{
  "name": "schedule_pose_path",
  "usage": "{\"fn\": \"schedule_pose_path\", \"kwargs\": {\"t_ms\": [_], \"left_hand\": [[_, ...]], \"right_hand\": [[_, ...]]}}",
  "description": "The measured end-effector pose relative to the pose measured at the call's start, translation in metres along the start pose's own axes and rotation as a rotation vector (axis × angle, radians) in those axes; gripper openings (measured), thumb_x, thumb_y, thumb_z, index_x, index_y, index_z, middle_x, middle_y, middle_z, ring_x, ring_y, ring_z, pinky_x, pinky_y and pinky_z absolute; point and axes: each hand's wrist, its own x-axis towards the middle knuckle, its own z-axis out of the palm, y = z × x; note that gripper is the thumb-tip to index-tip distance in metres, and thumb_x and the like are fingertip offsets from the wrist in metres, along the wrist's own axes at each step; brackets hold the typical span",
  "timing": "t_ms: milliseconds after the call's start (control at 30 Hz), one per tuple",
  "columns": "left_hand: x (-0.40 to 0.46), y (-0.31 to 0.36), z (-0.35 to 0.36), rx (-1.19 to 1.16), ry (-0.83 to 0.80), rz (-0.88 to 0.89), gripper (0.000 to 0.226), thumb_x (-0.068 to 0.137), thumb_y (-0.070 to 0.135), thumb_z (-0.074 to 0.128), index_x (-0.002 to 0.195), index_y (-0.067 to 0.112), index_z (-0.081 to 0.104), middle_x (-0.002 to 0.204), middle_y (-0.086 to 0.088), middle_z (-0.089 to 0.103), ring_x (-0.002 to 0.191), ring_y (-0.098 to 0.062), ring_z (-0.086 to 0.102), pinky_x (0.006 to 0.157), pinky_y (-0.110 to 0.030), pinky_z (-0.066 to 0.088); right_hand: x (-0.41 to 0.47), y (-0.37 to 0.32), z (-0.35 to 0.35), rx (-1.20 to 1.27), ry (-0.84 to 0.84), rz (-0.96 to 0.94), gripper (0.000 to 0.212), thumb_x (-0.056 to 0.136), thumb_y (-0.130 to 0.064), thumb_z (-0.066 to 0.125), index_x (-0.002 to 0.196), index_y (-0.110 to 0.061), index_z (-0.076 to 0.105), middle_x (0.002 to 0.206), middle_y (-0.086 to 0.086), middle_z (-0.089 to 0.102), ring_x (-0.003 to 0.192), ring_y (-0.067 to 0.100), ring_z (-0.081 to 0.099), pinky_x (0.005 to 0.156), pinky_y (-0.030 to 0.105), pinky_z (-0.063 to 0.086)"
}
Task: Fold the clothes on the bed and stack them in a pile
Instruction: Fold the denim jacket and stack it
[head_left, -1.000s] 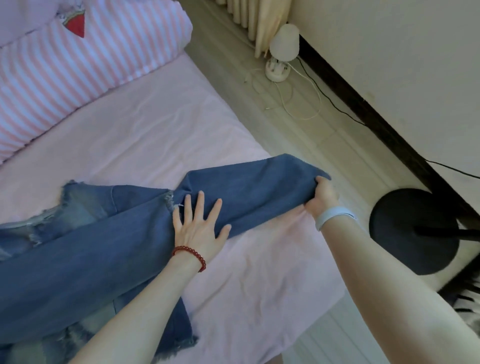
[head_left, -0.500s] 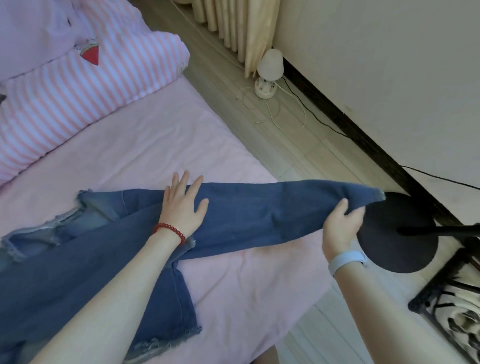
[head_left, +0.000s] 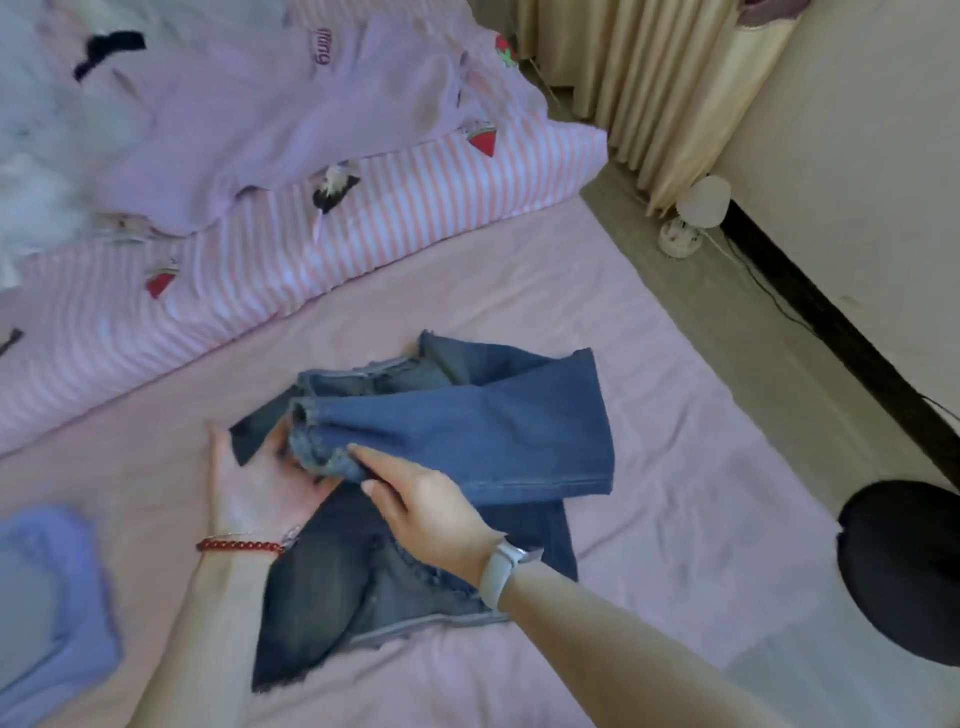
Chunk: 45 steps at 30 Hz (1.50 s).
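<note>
Head view, read from left to right: a crumpled periwinkle-blue garment lay at the near left edge of the pink bed sheet, blurred and apart from the rest. Beyond it, along the far side, a pink-and-white striped duvet with strawberry patches carried a pale lilac top spread across it.

Next came the left hand, palm up with a red bead bracelet at the wrist; its fingers were spread wide and slid under the frayed hem end of the blue jeans, cradling the cloth from below. The jeans sat in the middle of the sheet, partly folded: one dark-blue leg was doubled back across the top, and the paler, worn section lay flat beneath, toward the near edge.

Right of that, the right hand, with a pale wristband, came over the denim from above, thumb and fingers pinched narrowly on the same frayed hem.

Farther right, the sheet gave way to a wooden floor, where a small white lamp stood near cream curtains, and a round black stand base sat at the frame's right edge.
</note>
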Motion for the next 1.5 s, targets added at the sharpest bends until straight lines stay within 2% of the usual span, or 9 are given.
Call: {"fn": "schedule_pose_path", "kwargs": {"t_ms": [200,500,667,833,933,1033,1167,1400,1500], "left_hand": [[0.015,0.007,-0.131,0.425,0.312,-0.218,0.062,0.089,0.054,0.046,0.139,0.018,0.036,0.142,-0.007,0.041,0.126,-0.027,0.042,0.1,-0.044,0.035],[0.068,-0.056,-0.121,1.22,0.314,-0.027,0.07,0.085,0.047,0.059,0.141,0.014,0.035,0.143,-0.008,0.04,0.133,-0.031,0.027,0.106,-0.04,0.026],[0.086,-0.074,-0.097,1.273,0.424,0.082,0.021,0.09,0.031,0.054,0.097,0.013,0.061,0.125,-0.016,0.049,0.116,-0.034,0.039,0.092,-0.039,0.037],[0.084,-0.069,-0.106,1.316,0.317,0.006,0.053,0.084,0.039,0.062,0.128,0.016,0.043,0.132,-0.011,0.045,0.123,-0.032,0.037,0.102,-0.045,0.033],[0.086,-0.063,-0.108,1.581,0.187,-0.001,0.038,0.092,0.035,0.051,0.122,0.012,0.052,0.127,-0.013,0.05,0.12,-0.032,0.039,0.095,-0.039,0.036],[0.078,-0.051,-0.104,1.228,0.113,0.185,0.024,0.096,0.017,0.047,0.112,0.0,0.053,0.113,-0.015,0.056,0.108,-0.031,0.051,0.075,-0.024,0.033],[0.063,-0.01,-0.122,1.051,0.378,0.508,0.024,0.096,0.007,0.044,0.113,-0.006,0.053,0.115,-0.021,0.056,0.109,-0.029,0.051,0.076,-0.016,0.03],[0.079,0.032,-0.162,1.43,0.731,0.258,0.049,0.092,0.034,0.049,0.133,0.01,0.039,0.135,-0.021,0.042,0.122,-0.04,0.039,0.1,-0.047,0.033],[0.076,0.003,-0.144,1.765,0.506,0.378,0.06,0.09,0.038,0.049,0.143,0.018,0.03,0.149,-0.015,0.026,0.136,-0.033,0.021,0.109,-0.055,0.013]], "right_hand": [[0.006,0.008,0.095,-0.059,-0.149,0.172,0.045,0.096,-0.014,0.043,0.141,-0.017,0.038,0.148,0.005,0.035,0.138,0.017,0.029,0.111,0.028,0.025],[-0.039,0.08,0.054,-0.46,0.025,0.472,0.044,0.096,-0.009,0.035,0.14,-0.014,0.041,0.144,0.001,0.042,0.134,0.017,0.033,0.105,0.026,0.028],[-0.035,0.1,0.05,-0.719,-0.07,0.515,0.05,0.098,-0.018,0.034,0.147,-0.022,0.024,0.154,-0.001,0.022,0.143,0.019,0.014,0.116,0.037,0.01],[-0.028,0.109,0.058,-0.772,-0.144,0.552,0.054,0.097,-0.022,0.034,0.148,-0.025,0.018,0.156,-0.001,0.013,0.144,0.02,0.004,0.115,0.046,0.006],[-0.027,0.11,0.063,-0.76,-0.173,0.554,0.052,0.098,-0.022,0.033,0.148,-0.025,0.019,0.157,0.0,0.012,0.145,0.021,0.003,0.116,0.045,0.006],[-0.028,0.106,0.062,-0.753,-0.137,0.529,0.049,0.099,-0.024,0.033,0.147,-0.024,0.024,0.155,-0.001,0.017,0.144,0.018,0.006,0.116,0.043,0.007],[-0.027,0.087,0.055,-0.707,0.124,0.31,0.036,0.092,-0.011,0.048,0.127,-0.011,0.056,0.133,0.008,0.053,0.131,0.026,0.041,0.111,0.05,0.021],[-0.008,0.083,0.042,-0.816,0.293,0.213,0.036,0.081,-0.012,0.051,0.113,-0.007,0.066,0.119,0.016,0.062,0.117,0.036,0.054,0.099,0.064,0.032],[0.008,0.092,0.031,-0.884,0.258,0.257,0.038,0.085,-0.014,0.053,0.122,-0.009,0.061,0.132,0.018,0.053,0.126,0.039,0.045,0.101,0.065,0.026]]}}
